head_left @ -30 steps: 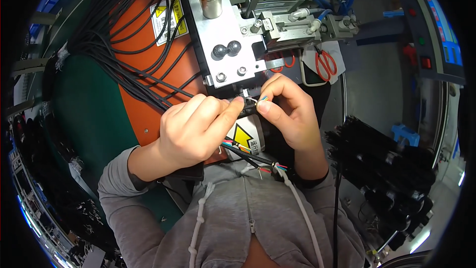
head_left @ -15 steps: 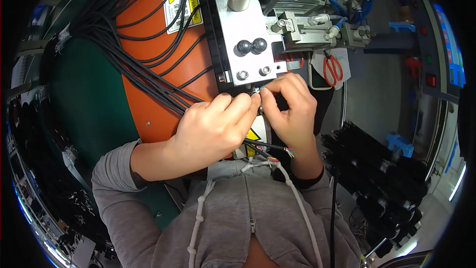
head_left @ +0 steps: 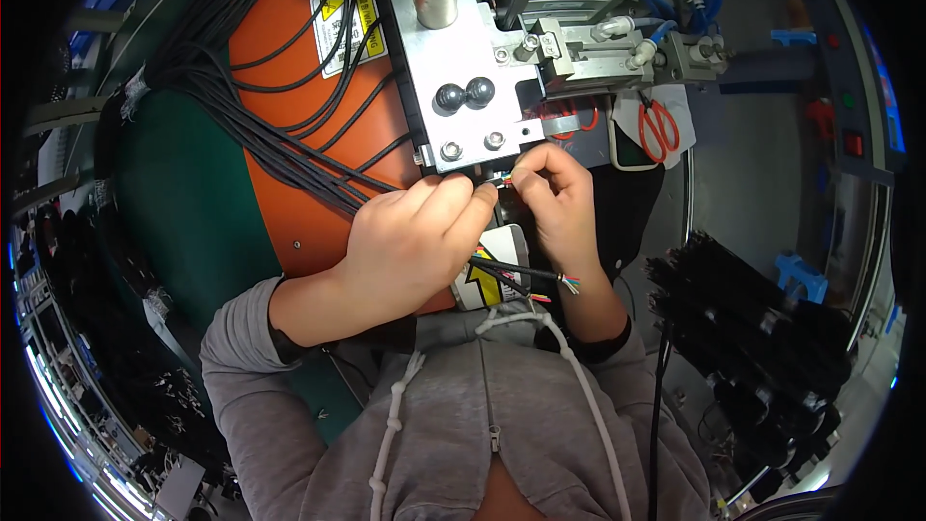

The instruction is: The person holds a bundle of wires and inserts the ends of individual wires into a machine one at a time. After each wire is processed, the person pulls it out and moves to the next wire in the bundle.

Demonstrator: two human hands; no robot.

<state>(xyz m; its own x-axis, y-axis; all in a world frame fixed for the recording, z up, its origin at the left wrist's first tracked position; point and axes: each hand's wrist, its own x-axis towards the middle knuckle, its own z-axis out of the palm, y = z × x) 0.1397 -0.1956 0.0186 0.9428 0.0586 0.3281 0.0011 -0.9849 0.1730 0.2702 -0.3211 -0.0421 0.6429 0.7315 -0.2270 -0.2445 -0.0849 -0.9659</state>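
My left hand [head_left: 410, 236] is closed round a black cable, its thumb and forefinger pinching the cable close to the stripped end. Fine coloured wires [head_left: 505, 179] fan out from that end, just under the front edge of a silver machine head [head_left: 473, 58]. On their other side my right hand [head_left: 561, 198] pinches the wire tips between thumb and forefinger. More black cables [head_left: 521, 271] stick out from beneath my left hand toward my right wrist, with bared coloured wires at their ends. My left palm hides how these are held.
A bundle of black cables [head_left: 280, 159] runs over the orange machine surface [head_left: 280, 106] at left. Red-handled scissors [head_left: 659, 130] lie right of the machine head, near pneumatic cylinders [head_left: 588, 68] with blue hoses. More bundled black cables [head_left: 752, 347] hang at lower right.
The machine and the scene around it have shifted slightly in view. More of the coloured wires now shows between my hands, and the right fingers have drawn a little back from the left ones.
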